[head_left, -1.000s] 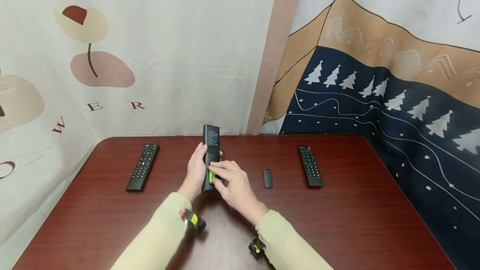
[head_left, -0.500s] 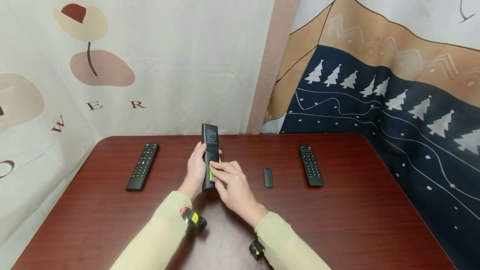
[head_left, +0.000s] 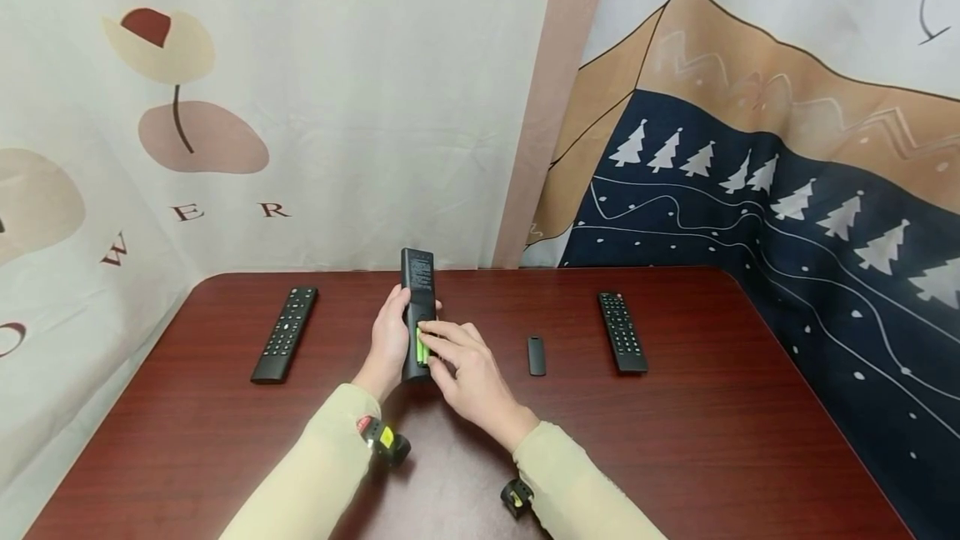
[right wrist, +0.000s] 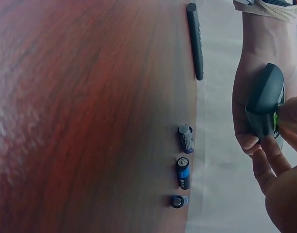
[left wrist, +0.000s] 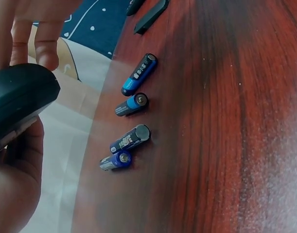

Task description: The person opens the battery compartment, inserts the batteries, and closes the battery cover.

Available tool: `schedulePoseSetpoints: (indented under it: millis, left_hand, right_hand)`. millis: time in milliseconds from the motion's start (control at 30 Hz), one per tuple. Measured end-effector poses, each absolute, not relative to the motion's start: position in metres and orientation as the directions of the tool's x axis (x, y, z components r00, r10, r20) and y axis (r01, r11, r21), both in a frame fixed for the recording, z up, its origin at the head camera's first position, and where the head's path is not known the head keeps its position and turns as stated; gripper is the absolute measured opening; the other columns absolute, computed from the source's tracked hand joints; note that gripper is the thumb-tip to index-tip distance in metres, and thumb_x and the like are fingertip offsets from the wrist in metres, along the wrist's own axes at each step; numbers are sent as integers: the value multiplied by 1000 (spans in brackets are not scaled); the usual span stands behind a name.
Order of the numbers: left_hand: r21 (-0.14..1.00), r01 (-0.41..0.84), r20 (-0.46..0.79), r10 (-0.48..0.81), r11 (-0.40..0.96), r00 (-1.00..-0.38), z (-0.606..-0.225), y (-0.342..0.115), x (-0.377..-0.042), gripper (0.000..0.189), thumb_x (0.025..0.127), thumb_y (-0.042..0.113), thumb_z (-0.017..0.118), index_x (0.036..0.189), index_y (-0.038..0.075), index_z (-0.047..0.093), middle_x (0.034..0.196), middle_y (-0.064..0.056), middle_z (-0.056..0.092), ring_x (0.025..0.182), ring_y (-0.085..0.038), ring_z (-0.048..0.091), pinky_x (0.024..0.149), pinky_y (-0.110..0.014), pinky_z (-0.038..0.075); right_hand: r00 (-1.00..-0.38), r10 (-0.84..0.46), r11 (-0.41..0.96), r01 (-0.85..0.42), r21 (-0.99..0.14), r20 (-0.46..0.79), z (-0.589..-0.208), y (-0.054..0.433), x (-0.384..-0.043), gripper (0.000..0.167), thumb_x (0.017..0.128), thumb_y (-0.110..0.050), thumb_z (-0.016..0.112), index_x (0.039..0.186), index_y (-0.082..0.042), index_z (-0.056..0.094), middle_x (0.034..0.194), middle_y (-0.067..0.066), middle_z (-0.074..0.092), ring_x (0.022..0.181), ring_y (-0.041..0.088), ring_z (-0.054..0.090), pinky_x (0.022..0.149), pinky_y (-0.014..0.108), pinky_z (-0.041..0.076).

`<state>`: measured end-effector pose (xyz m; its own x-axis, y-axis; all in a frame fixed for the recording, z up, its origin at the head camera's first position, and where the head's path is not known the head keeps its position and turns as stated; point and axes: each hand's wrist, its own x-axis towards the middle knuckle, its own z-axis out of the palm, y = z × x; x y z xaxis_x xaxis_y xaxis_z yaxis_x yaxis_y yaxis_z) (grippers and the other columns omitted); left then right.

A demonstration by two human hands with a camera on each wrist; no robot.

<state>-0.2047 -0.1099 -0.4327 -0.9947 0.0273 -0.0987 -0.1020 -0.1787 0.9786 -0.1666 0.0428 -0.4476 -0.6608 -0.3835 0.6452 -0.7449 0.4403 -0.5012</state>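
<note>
My left hand [head_left: 388, 342] grips a black remote control [head_left: 417, 273] around its sides, back face toward me and far end raised. Its battery compartment lies uncovered, with green batteries [head_left: 422, 350] showing in it. Fingers and thumb of my right hand [head_left: 472, 369] pinch at a green battery there, hiding part of the compartment. In the right wrist view the dark remote [right wrist: 267, 92] sits between both hands, a sliver of green beside a fingertip. A small dark battery cover [head_left: 536, 357] lies on the table to the right of my right hand.
Two more black remotes lie face up, the left remote [head_left: 285, 335] and the right remote [head_left: 622, 333]. Several blue-and-black batteries [left wrist: 140, 74] lie near the table's far edge, hidden behind the hands in the head view. A curtain [head_left: 375, 107] hangs behind the brown table [head_left: 675, 457].
The right fingers have shifted slightly at the compartment, and more green shows there now. The held remote has moved a little to the left. Other things stay put.
</note>
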Motion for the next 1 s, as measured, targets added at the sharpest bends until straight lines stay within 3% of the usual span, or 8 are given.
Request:
schedulePoseSetpoints:
  millis: [300, 767, 1000]
  left_hand:
    - [983, -106, -102, 35, -149, -994, -434, -111, -205, 51, 113, 36, 20, 155, 12, 34, 130, -21, 55, 86, -12, 61, 75, -26, 53]
    - [973, -117, -110, 45, -199, -993, -435, -109, -207, 48, 112, 33, 21, 153, 13, 35, 113, -6, 61, 83, -15, 64, 73, -31, 55]
    - [973, -112, -102, 59, -200, -993, -435, -109, -206, 47, 112, 34, 21, 153, 17, 36, 119, -12, 59, 86, -23, 64, 73, -32, 55]
  right_hand:
    - [-692, -366, 438, -718, -541, 622, -449, 50, -169, 29, 92, 1, 71, 121, -2, 75, 134, 6, 67, 111, 23, 61, 86, 35, 54]
    - [-681, -336, 463, -721, -516, 651, -451, 66, -176, 32, 91, 0, 73, 123, -3, 74, 130, 6, 68, 107, 23, 62, 82, 32, 52]
    - [-698, -333, 481, -704, -523, 634, -453, 76, -178, 35, 89, 3, 75, 123, -4, 74, 127, 7, 69, 103, 22, 61, 76, 31, 52]
